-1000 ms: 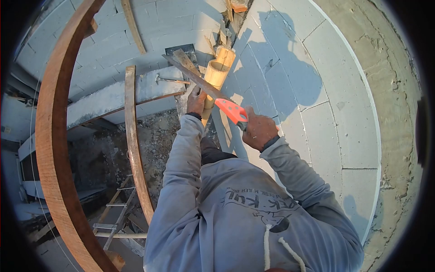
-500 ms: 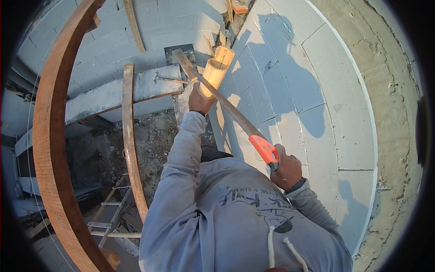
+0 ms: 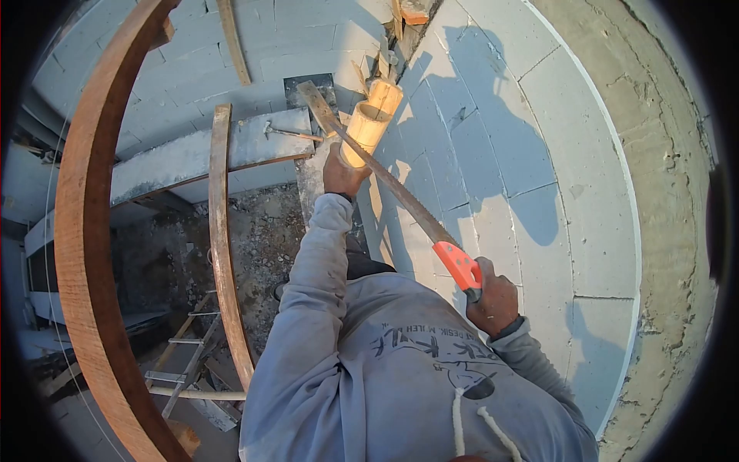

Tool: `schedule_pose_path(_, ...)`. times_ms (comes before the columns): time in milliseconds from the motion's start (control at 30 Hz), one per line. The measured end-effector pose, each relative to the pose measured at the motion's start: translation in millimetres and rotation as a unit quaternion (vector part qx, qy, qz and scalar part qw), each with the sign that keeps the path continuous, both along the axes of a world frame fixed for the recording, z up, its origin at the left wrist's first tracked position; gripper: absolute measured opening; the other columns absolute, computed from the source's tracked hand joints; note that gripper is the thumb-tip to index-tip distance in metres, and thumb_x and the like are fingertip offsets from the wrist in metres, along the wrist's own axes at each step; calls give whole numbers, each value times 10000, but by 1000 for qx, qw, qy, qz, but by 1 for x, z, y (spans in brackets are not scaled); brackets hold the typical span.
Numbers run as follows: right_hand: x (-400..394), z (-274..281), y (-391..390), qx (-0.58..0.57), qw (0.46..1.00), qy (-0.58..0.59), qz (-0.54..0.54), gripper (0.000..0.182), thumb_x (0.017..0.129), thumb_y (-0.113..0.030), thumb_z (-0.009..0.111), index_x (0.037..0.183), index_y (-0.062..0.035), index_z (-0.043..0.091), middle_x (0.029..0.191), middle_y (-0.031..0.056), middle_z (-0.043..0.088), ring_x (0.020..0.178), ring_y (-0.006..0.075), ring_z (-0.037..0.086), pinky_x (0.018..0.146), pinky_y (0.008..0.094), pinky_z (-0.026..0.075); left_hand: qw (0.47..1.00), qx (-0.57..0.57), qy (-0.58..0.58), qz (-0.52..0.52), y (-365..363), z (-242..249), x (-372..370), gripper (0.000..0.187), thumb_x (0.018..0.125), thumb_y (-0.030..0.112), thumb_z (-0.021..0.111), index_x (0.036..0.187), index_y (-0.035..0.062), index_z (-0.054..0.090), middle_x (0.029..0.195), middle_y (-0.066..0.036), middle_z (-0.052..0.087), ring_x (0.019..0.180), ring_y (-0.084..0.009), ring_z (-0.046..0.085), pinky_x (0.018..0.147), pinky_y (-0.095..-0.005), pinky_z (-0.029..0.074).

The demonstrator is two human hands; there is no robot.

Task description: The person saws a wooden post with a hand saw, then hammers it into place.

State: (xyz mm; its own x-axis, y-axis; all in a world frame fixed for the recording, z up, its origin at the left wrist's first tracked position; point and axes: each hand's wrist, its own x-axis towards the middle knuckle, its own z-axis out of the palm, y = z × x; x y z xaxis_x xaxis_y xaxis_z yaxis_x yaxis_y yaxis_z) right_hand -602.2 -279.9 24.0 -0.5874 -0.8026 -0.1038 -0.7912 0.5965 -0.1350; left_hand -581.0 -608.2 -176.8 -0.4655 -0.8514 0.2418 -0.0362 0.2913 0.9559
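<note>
My right hand (image 3: 493,298) is closed round the red and black handle of a handsaw (image 3: 404,194). The long toothed blade runs up and to the left, lying against the near part of a thick yellow bamboo piece (image 3: 365,129). My left hand (image 3: 344,171) grips this bamboo from below, just beside the blade. The bamboo's open hollow end faces up. A hammer (image 3: 291,133) lies on the grey plank left of the bamboo.
A curved brown beam (image 3: 86,246) and a narrower wooden post (image 3: 221,231) stand at left. Below them are a ladder (image 3: 187,358) and rubble ground (image 3: 258,231). Pale block wall (image 3: 596,208) fills the right, beside a rough concrete strip (image 3: 654,154).
My right hand and the saw have moved slightly down and to the right, drawing the blade back along the bamboo. My left hand still holds the bamboo.
</note>
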Motion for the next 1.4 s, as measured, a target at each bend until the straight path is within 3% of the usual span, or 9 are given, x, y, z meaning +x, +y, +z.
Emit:
schedule_pose_path(200,-15,-19,-137,5,997,30,77,430,689,-118,620,1067,-12,444,674,177,624,653,384,639,663,461,498,999,-18,6,33,9,9,3,620,636,309,856,1056,8,514,1009,-216,642,961,-400,627,813,-443,506)
schedule_pose_path(367,-7,-9,-4,-1,1000,31,7,470,707,-128,656,1112,-10,451,627,147,608,562,351,627,640,426,504,1000,-7,-9,9,7,3,2,617,622,312,867,1039,25,515,985,-204,641,948,-394,629,805,-441,508)
schedule_pose_path(467,-16,7,6,8,1000,13,21,481,708,-137,678,1123,-18,465,611,131,604,562,334,631,614,417,506,999,-22,-14,37,2,2,-1,626,604,309,877,1031,28,515,979,-198,642,944,-396,626,806,-445,506)
schedule_pose_path(600,-42,-21,-132,27,994,48,99,396,720,-131,628,1056,-5,461,631,162,613,594,364,623,589,466,480,999,-6,-6,32,8,2,-3,640,596,319,884,1025,20,515,974,-191,644,934,-400,622,800,-452,503)
schedule_pose_path(833,-13,11,13,-5,1000,12,26,378,747,-80,602,1097,-16,474,618,139,599,558,347,622,573,455,501,998,45,50,-8,-10,5,-9,659,607,303,879,1075,15,515,1007,-191,657,949,-370,639,829,-422,517)
schedule_pose_path(900,-27,6,-27,48,998,10,33,370,739,-87,595,1081,-2,482,657,164,616,607,359,636,591,459,501,994,-66,-46,69,1,-7,-7,622,631,290,866,1066,18,514,981,-183,667,912,-362,651,796,-408,526)
schedule_pose_path(1033,-41,-21,-154,-19,993,44,109,311,768,-111,589,1033,7,476,629,204,591,611,421,607,570,505,465,999,31,14,18,-7,11,1,602,636,310,858,1045,28,518,1004,-186,664,933,-362,650,792,-415,520)
schedule_pose_path(1233,-25,3,0,-11,999,22,25,397,750,-137,673,1084,-29,487,666,151,626,591,350,640,595,463,500,1000,26,2,5,-16,7,-12,622,629,310,853,1063,26,511,1006,-187,660,949,-362,648,799,-408,516)
schedule_pose_path(1400,-50,-23,-141,3,995,35,92,305,732,-123,611,985,-17,478,651,179,612,648,394,637,617,469,503,1000,2,-14,21,-11,-8,-4,635,634,272,841,1107,31,492,1017,-167,662,942,-332,656,795,-396,521)
